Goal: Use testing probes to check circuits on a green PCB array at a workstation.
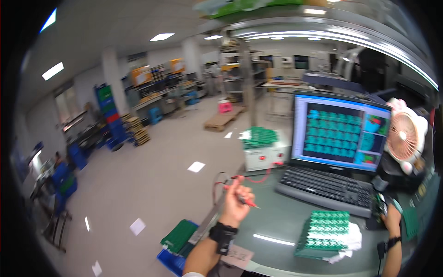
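Nearest: left hand (236, 207), black strap with a small dark device (223, 237) on the wrist, fingers closed around a red pen-shaped probe with a metal tip (246, 201). Tip points right, over the dark green bench top (272, 221); height above it hard to judge. Right hand (392, 217), black strap on the wrist too, is at the bench's right side by a dark computer mouse (381, 206); blurred, can't tell if it grips it. Hands well apart.

Low left, beside the bench edge: blue plastic bin (170, 264) with green boards (180, 235). Pale pink paper label (237, 256) on the near edge. Between the hands: stack of green circuit-board panels (328, 228), crumpled white material (354, 237) against its right side.

Behind the stack: black keyboard (324, 190), then black-framed monitor (339, 133) showing a grid of teal shapes. Pink-and-white fan (403, 134) right of it. Left of it, white box with red round fitting (263, 159), more green panels (259, 137) on top, red lead (262, 180) running toward the left hand.

Further: white sheets (196, 166) on the floor, wooden pallet (223, 120) with pink stool (224, 107), stacked blue, green and red crates (109, 110).
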